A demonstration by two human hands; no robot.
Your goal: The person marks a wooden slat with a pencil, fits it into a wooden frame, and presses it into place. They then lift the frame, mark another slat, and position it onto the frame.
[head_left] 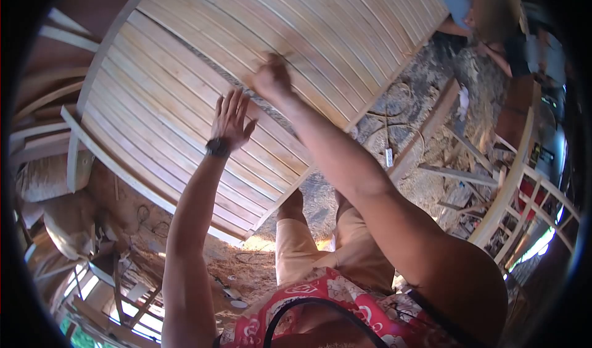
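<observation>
A large slatted wooden panel (148, 107), with a curved rim on its left, fills the view in front of me. A dark gap runs between two sets of slats. My left hand (231, 118), with a dark watch (217, 147) at the wrist, is open with fingers extended over the slats beside that gap. Just right of it, my right hand (272, 79) is closed above the slats near the gap. Motion smears this hand, and a faint brownish blur shows beyond the fingers; what it holds cannot be made out.
At the upper right, another person's arm (456, 27) reaches to the panel's edge. A cable with a white power strip (389, 157) lies on the dusty ground beside a wooden beam (425, 132). Curved wooden frames (507, 190) stand at right, and more curved timber (111, 160) is at left.
</observation>
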